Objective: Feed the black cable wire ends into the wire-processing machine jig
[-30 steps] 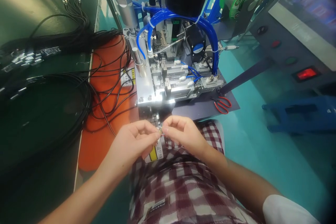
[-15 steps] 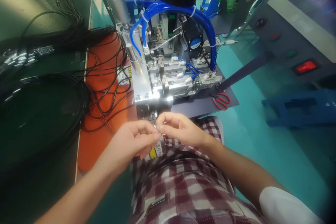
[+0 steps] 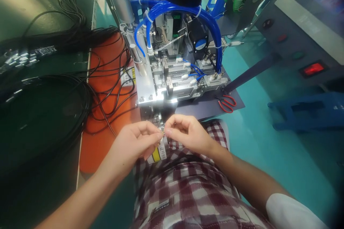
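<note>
My left hand is closed, its thumb and forefinger pinching thin coloured wires. My right hand meets it tip to tip, also in a pinch on the wire ends. Only a tiny length of wire shows between the fingertips, too small to make out fully. Both hands hover over my lap, just in front of the metal machine. Beneath the left fingers, a white and yellow label is partly covered.
Black cables spread over an orange mat on the left. Red-handled cutters lie at the machine base's right. Blue tubes arch above the machine. A control panel with a lit red switch stands right, above a blue stool.
My right hand has shifted slightly right and the left fingertips have risen a little. The yellow-green and red wire ends seen below the fingertips before now show less.
</note>
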`<state>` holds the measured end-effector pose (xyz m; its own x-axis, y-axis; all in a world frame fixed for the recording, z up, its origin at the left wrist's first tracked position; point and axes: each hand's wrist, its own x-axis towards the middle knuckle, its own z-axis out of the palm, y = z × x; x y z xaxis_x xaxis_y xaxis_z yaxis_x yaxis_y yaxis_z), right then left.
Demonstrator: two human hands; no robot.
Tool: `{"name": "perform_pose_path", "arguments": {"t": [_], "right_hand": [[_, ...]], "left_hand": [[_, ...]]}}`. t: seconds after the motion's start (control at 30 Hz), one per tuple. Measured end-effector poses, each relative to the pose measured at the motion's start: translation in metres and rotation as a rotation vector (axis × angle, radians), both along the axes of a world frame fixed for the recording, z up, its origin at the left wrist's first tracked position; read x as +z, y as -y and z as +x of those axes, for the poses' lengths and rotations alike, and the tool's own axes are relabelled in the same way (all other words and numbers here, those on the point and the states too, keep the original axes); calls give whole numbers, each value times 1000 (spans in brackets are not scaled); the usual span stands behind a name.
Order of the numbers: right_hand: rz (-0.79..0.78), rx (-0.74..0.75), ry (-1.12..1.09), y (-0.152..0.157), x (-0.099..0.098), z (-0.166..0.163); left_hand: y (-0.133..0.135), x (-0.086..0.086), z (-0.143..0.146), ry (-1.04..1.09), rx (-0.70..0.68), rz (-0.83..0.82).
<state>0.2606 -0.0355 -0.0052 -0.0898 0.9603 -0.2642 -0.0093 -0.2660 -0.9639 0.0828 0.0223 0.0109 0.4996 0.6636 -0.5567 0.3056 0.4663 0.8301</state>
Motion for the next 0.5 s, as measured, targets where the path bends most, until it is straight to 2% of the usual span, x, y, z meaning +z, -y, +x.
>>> {"name": "perform_pose_path", "arguments": {"t": [0.17,0.37,0.5], "right_hand": [[26,-7,30,1,0,-3],[-22,-129,-17,-3,2,-1],[-20,-85,17,-4,2,-1]], "left_hand": [[2,1,-2,-18,25,34],[2,0,-2,-52,93,46],[1,2,0,-40,86,25]]}}
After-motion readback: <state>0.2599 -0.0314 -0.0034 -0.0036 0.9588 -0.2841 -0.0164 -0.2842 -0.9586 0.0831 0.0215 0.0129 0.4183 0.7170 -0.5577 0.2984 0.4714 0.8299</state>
